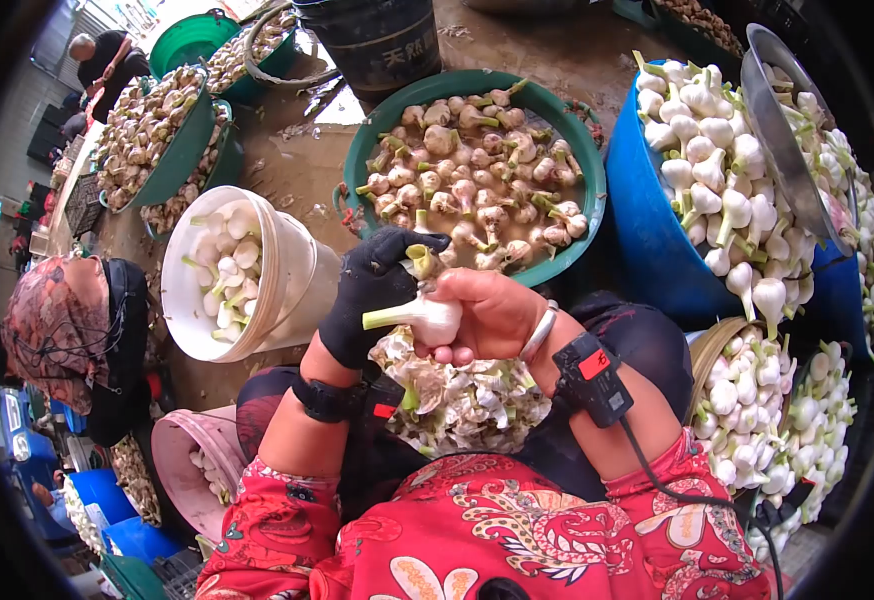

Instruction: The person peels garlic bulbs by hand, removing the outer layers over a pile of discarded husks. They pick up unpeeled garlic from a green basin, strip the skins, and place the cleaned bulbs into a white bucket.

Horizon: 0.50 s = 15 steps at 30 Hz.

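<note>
A white garlic bulb point(435, 320) with its green stem pointing left lies in the curled fingers of my bare right hand point(497, 312). My left hand point(369, 285), in a black glove, is closed close beside the bulb. Its fingers pinch a yellowish-green piece of garlic skin point(421, 263) just above the bulb. Below both hands, a heap of loose garlic skins point(462, 400) lies in my lap. Right in front of them stands a green tub point(359, 160) of unpeeled garlic bulbs point(467, 190) in brownish water.
A white bucket point(302, 300) of cleaned bulbs stands left, with a pink bucket point(172, 440) nearer me. Blue barrels point(642, 210) heaped with white garlic rise on the right. A black bucket point(372, 50) stands beyond the tub. A person in a patterned head covering point(57, 330) is at left.
</note>
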Motion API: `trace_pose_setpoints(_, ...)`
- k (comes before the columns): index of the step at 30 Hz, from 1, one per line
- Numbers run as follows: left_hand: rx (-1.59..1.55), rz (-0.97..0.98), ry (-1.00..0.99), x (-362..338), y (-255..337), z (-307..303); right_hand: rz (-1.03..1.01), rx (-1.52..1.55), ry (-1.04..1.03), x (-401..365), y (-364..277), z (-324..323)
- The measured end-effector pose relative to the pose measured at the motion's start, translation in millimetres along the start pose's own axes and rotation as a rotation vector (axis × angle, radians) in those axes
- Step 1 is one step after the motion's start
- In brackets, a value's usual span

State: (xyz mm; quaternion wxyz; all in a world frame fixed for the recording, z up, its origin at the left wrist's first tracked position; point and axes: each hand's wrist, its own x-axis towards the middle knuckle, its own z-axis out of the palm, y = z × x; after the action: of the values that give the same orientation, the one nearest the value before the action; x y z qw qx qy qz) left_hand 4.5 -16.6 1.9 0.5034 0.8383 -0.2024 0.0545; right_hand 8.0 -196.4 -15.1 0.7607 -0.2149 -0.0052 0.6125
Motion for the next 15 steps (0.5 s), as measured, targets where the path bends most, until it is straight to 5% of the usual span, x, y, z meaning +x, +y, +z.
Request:
trace_pose_setpoints(1,-0.003,-0.001,0.002,0,-2,0,-0.079,-0.006,0.023,-1,-3,-1)
trace_pose_setpoints(3,-0.621,-0.422,0.251,-1,-6,2,-0.244,-0.017,0.067,-4,-10,-3)
trace_pose_setpoints(5,-0.722,-0.649,0.016,-6,-9,-18,-0.33,0.042,0.161,-8,-18,-4)
trace_pose_setpoints(7,-0.736,-0.622,-0.071,-10,2,-19,-0.364,-0.067,0.287,-7,-19,-7)
trace_pose_setpoints(15,-0.882,-0.509,0.186,-8,7,-4,-0.368,-0.034,0.348,7,-15,-4)
